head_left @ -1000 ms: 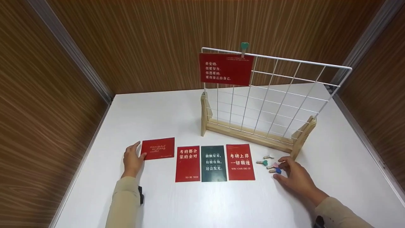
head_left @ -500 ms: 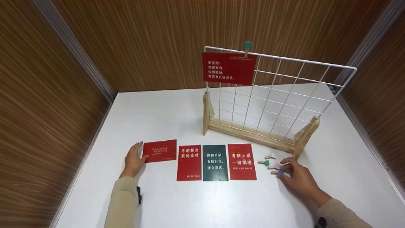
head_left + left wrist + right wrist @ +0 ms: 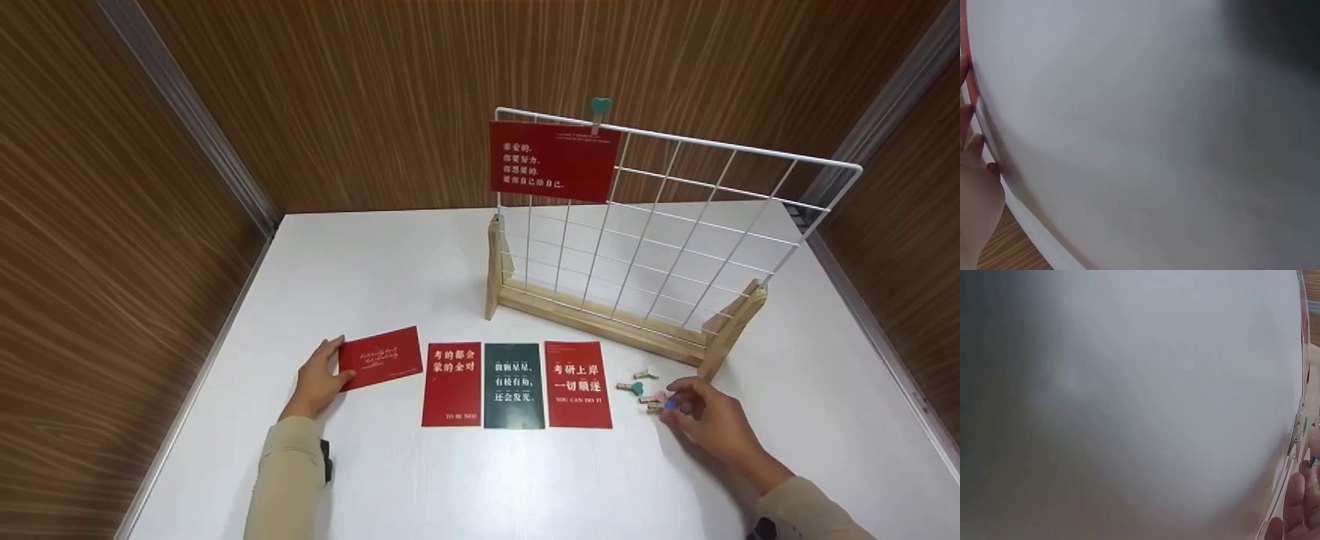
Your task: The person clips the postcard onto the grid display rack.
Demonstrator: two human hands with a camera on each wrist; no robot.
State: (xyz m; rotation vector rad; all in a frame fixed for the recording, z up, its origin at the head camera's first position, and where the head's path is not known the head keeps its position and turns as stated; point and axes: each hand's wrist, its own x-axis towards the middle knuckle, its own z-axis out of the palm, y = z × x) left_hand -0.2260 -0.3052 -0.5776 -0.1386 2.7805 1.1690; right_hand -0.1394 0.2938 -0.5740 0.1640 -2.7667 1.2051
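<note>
Nearest, the right hand [image 3: 712, 424] pinches the blue clip [image 3: 670, 404] at its heart end between thumb and forefinger; since the pink clip [image 3: 651, 399] lies right against or just beside it, a straight upward lift would probably disturb that neighbour least. The left hand [image 3: 313, 384] grips the script-lettered red card [image 3: 382, 360] by its left edge, thumb over the face; a light hold there should avoid creasing it. Between the hands, a row of three cards [image 3: 514, 386] lies flat. A green clip [image 3: 630, 388] and a pale clip [image 3: 643, 373] lie slightly farther off. Beyond stands the grid rack [image 3: 604, 319], a hung card [image 3: 555, 161] at its upper left beneath a green-heart clip [image 3: 600, 106] on the top rail.
</note>
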